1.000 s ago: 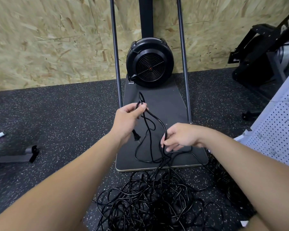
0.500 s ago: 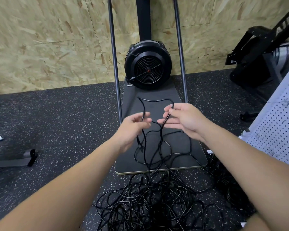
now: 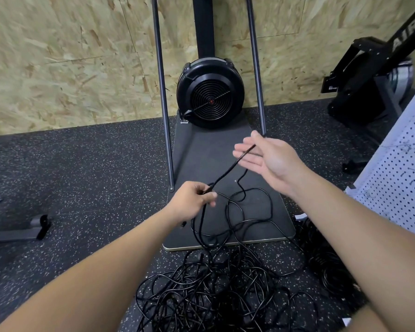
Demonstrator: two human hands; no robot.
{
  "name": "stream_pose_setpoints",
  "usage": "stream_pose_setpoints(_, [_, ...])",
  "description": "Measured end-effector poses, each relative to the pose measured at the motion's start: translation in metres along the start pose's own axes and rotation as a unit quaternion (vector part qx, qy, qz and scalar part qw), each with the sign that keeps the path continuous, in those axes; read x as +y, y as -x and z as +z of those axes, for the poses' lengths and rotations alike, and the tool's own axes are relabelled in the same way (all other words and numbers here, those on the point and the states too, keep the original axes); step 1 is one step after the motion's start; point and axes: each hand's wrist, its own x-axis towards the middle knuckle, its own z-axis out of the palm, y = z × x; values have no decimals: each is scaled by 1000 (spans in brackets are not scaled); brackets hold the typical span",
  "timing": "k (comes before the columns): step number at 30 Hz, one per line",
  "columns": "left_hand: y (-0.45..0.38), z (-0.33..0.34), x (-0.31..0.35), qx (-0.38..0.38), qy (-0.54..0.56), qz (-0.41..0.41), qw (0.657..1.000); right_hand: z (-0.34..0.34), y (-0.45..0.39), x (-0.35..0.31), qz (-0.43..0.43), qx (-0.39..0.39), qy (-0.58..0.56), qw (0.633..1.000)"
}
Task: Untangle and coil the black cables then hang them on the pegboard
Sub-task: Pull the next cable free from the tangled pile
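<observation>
1. Head view: the left hand (image 3: 192, 200) pinches a black cable (image 3: 228, 171), taut up to the right hand (image 3: 268, 159), whose fingers are spread, cable lying across them.
2. The tangled cable pile (image 3: 213, 291) lies on the floor (image 3: 82, 176), the pegboard (image 3: 398, 183) at right.
3. Cable looks light, limp, snag-prone; take hold near the free end.

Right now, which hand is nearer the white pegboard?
Right. The right hand is open out over the black base plate, on the pegboard's side. The left hand pinches the black cable farther left, near the plate's left edge.
</observation>
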Motion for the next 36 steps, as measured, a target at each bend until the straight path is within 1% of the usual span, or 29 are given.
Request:
stream_pose_setpoints(1, [-1,-1,2,9,7,0,1000,-3,1,3,22,19,93,995])
stream_pose_setpoints(2, [-2,-2,4,18,16,-1,1000,-4,4,6,41,31,210,976])
stream_pose_setpoints(3, [-3,-3,5,27,25,-1,999,-6,6,10,55,29,326,943])
stream_pose_setpoints(4, [-3,-4,8,37,33,2,999,-7,7,14,65,17,426,902])
stream_pose_setpoints(5, [-4,-5,10,46,38,7,998,-7,8,16,69,6,506,860])
stream_pose_setpoints(6, [-4,-6,13,54,43,11,998,-5,9,16,61,2,565,823])
stream_pose_setpoints(7, [-4,-6,15,56,46,18,997,-2,9,15,38,8,600,799])
stream_pose_setpoints(8, [-3,-7,17,56,44,24,997,0,9,14,4,14,615,788])
stream_pose_setpoints(9, [-3,-7,19,55,39,33,997,2,8,14,-35,15,609,792])
stream_pose_setpoints(11, [-3,-7,20,49,31,51,997,5,7,18,-100,-4,565,819])
stream_pose_setpoints(12, [-2,-8,21,44,31,58,997,6,7,23,-117,-30,553,824])
stream_pose_setpoints(13, [-2,-8,22,38,34,68,996,6,7,29,-125,-60,556,820])
stream_pose_setpoints(15, [-2,-8,23,23,38,80,996,6,5,42,-125,-98,579,800])
stream_pose_setpoints(19, [-3,-16,27,-16,43,98,994,5,5,50,-157,-91,620,763])
stream_pose_setpoints(20, [-3,-19,27,-23,41,103,994,5,5,48,-159,-91,617,766])
stream_pose_setpoints(22, [-5,-22,27,-27,36,110,993,6,5,45,-145,-104,583,793])
stream_pose_setpoints(23, [-6,-23,26,-28,34,114,992,6,5,45,-136,-112,577,798])
stream_pose_setpoints(26, [-7,-24,22,-21,11,147,989,6,6,47,-125,-141,598,779])
stream_pose_setpoints(27, [-9,-24,18,-2,-21,160,987,6,7,48,-117,-150,596,781])
stream_pose_setpoints(30, [-14,-30,6,60,-119,164,977,5,7,46,-101,-151,562,807])
stream_pose_setpoints(32, [-16,-35,-3,73,-133,160,975,4,6,42,-100,-149,531,828])
stream_pose_setpoints(34, [-18,-38,-13,64,-120,125,983,1,5,40,-99,-140,498,850])
stream_pose_setpoints(36, [-20,-39,-22,31,-95,89,991,-2,2,38,-100,-120,480,863])
